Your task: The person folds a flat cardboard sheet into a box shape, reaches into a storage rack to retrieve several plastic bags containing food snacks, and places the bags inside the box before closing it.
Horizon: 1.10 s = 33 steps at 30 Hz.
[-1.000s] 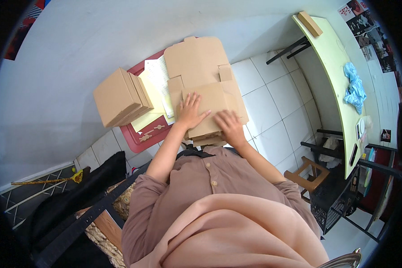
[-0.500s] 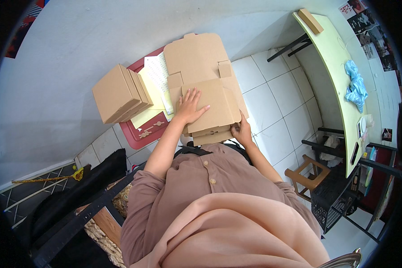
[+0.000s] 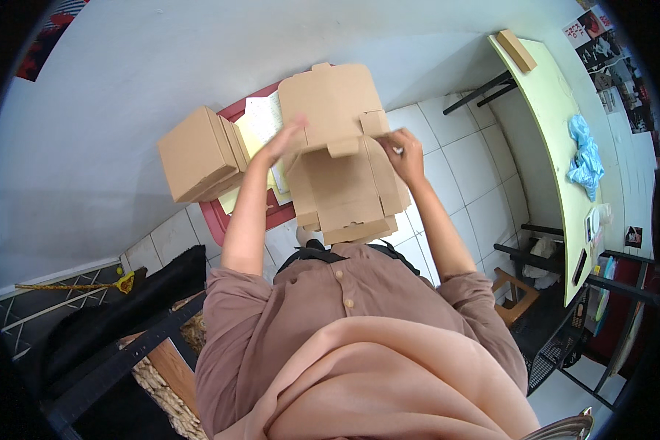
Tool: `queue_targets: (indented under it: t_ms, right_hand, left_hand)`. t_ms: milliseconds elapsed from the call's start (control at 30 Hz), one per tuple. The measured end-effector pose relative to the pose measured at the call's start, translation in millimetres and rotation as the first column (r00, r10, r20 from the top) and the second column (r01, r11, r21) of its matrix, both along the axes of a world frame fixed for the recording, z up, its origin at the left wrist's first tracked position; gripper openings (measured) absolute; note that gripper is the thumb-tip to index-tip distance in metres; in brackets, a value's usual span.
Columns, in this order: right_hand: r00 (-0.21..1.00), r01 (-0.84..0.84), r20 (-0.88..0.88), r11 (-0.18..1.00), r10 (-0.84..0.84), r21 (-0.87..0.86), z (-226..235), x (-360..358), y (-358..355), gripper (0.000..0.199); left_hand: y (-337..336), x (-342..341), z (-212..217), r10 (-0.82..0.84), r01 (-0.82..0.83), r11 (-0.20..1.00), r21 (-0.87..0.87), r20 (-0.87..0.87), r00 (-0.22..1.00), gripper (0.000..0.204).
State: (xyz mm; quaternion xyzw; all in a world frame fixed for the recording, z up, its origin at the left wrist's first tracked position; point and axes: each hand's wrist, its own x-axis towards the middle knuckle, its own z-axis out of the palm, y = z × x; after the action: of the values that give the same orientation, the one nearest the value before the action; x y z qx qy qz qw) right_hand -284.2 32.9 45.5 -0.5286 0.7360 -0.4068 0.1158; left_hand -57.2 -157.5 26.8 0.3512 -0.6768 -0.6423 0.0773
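Observation:
A brown cardboard box (image 3: pixel 337 192), partly folded, lies in front of me, its side panels raised and its broad lid (image 3: pixel 330 95) laid out on the far side. At the box's far left corner is my left hand (image 3: pixel 286 138), its fingers smeared by motion, so their grip cannot be made out. My right hand (image 3: pixel 407 152) is at the far right corner, fingers bent and closed at the edge of a side flap. Left of the box stands a stack of folded cardboard boxes (image 3: pixel 198 155).
Under the boxes is a red table (image 3: pixel 214 220) with paper sheets (image 3: pixel 262 116) on it. To the right, a pale yellow-green desk (image 3: pixel 546 95) holds a blue plastic bag (image 3: pixel 585 158) and a phone (image 3: pixel 580 267). A brown stool (image 3: pixel 517 301) stands below the desk.
Both hands have moved away from my body to the box's far corners. The panel that lay flat under my left hand is raised at the far side, showing the box's inside.

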Motion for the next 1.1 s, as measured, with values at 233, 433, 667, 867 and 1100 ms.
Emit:
queue_targets:
  t_ms: [233, 433, 667, 867, 1100]
  right_hand:
    - [0.99, -0.144, 0.029, 0.983, 0.141, 0.115, 16.4, -39.4, -97.3, 0.025]
    - [0.938, -0.161, 0.337, 0.966, 0.085, 0.204, -4.8, -50.4, -135.9, 0.03]
    - [0.941, 0.058, 0.326, 0.992, -0.092, 0.114, -17.3, -30.0, -144.8, 0.026]
    - [0.939, 0.1, 0.321, 0.991, -0.122, 0.083, -10.3, -22.5, -144.5, 0.023]
    - [0.962, 0.134, 0.245, 0.989, -0.116, -0.06, -37.0, -23.1, -138.6, 0.023]
  left_hand:
    - [-16.7, 18.1, 6.9, 0.363, -0.303, 0.923, 0.239, -0.273, 0.891, 0.061]
    - [-22.2, -12.5, -9.7, 0.483, -0.476, 0.815, -0.33, -0.067, 0.873, 0.042]
    - [-25.7, -24.5, -25.2, 0.603, -0.539, 0.65, -0.535, -0.068, 0.795, 0.037]
    - [-23.9, -27.4, -31.9, 0.558, -0.573, 0.547, -0.61, -0.245, 0.793, 0.03]
    - [-11.5, -28.6, -39.0, 0.591, -0.609, 0.501, -0.616, -0.27, 0.76, 0.026]
